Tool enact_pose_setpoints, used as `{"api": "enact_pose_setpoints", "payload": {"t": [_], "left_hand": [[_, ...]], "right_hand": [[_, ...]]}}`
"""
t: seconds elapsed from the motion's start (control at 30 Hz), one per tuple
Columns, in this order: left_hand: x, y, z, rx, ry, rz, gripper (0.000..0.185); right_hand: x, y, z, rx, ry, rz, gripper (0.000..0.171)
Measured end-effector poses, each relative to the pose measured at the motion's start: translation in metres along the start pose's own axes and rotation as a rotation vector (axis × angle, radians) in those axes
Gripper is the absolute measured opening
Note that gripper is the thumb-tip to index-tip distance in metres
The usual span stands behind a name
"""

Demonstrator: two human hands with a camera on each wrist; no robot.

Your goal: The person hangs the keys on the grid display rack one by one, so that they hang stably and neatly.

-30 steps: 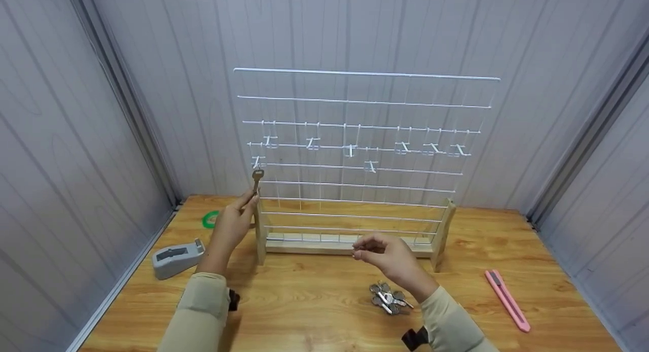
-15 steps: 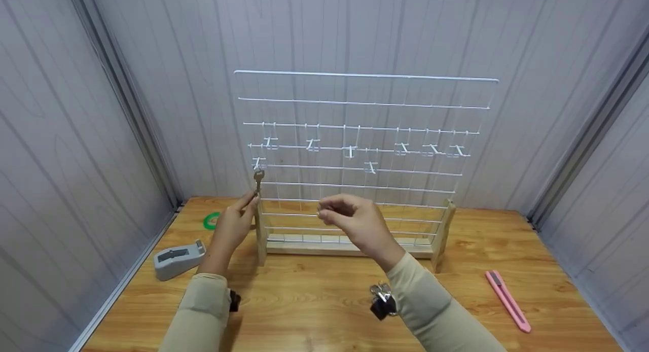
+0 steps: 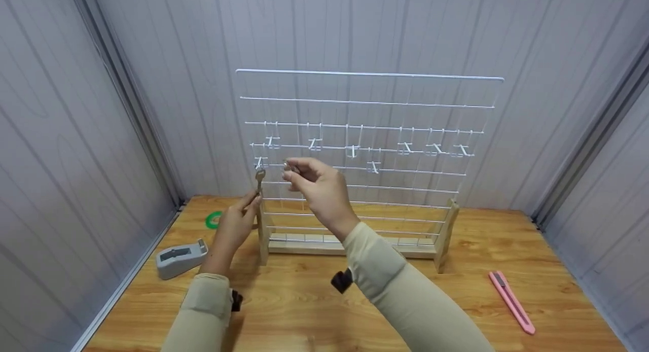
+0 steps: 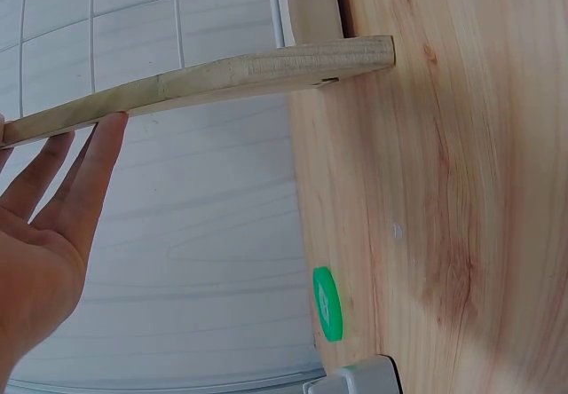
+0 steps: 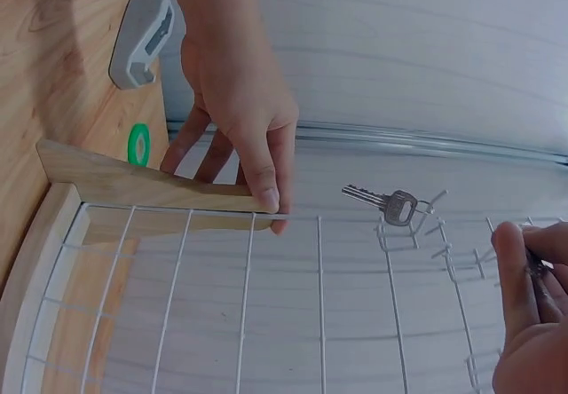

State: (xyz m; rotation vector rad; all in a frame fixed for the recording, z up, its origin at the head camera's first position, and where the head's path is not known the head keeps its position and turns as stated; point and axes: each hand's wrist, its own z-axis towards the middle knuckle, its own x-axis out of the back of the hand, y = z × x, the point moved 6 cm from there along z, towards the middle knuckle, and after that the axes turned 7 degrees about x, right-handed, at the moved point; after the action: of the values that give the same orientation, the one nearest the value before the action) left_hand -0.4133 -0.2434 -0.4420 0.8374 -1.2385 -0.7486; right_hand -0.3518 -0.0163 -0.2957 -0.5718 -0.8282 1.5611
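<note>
A white wire grid rack (image 3: 370, 74) stands in a wooden base, with several white hooks across its upper half. My left hand (image 3: 233, 222) pinches the top of the rack's left wooden upright (image 5: 160, 184), thumb on one side and fingers on the other. Just above it, a metal key (image 5: 401, 208) hangs by a ring from the lowest left hook (image 3: 259, 163). My right hand (image 3: 322, 189) is raised before the grid, right of that hook. Between its thumb and fingertips it pinches a small metal key (image 5: 535, 265), mostly hidden by the fingers.
A grey tape dispenser (image 3: 181, 259) and a green tape roll (image 3: 213, 219) lie left of the rack. On the table's right side lies a pink utility knife (image 3: 512, 302). Panelled walls enclose the table at the back and sides.
My right hand has moved up and left, from low before the rack to near the left hooks. Its sleeve now hides the key pile. My left hand stays at the upright.
</note>
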Motion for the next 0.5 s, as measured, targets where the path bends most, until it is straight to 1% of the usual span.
{"api": "enact_pose_setpoints", "payload": {"t": [0.1, 0.2, 0.27, 0.37, 0.5], "left_hand": [[0.0, -0.001, 0.0, -0.007, -0.004, -0.01, 0.055], [0.0, -0.001, 0.0, -0.01, 0.007, -0.007, 0.054], [0.001, -0.002, 0.0, -0.009, 0.017, -0.001, 0.053], [0.001, -0.001, -0.001, -0.01, 0.024, 0.001, 0.052], [0.001, 0.001, -0.001, -0.017, 0.033, 0.013, 0.051]], "right_hand": [[-0.01, -0.003, 0.01, 0.032, 0.029, -0.037, 0.026], [-0.017, -0.006, 0.02, 0.07, 0.052, -0.081, 0.025], [-0.021, -0.007, 0.026, 0.089, 0.059, -0.092, 0.025], [-0.025, -0.007, 0.033, 0.101, 0.061, -0.106, 0.025], [-0.027, -0.007, 0.036, 0.104, 0.061, -0.144, 0.023]]}}
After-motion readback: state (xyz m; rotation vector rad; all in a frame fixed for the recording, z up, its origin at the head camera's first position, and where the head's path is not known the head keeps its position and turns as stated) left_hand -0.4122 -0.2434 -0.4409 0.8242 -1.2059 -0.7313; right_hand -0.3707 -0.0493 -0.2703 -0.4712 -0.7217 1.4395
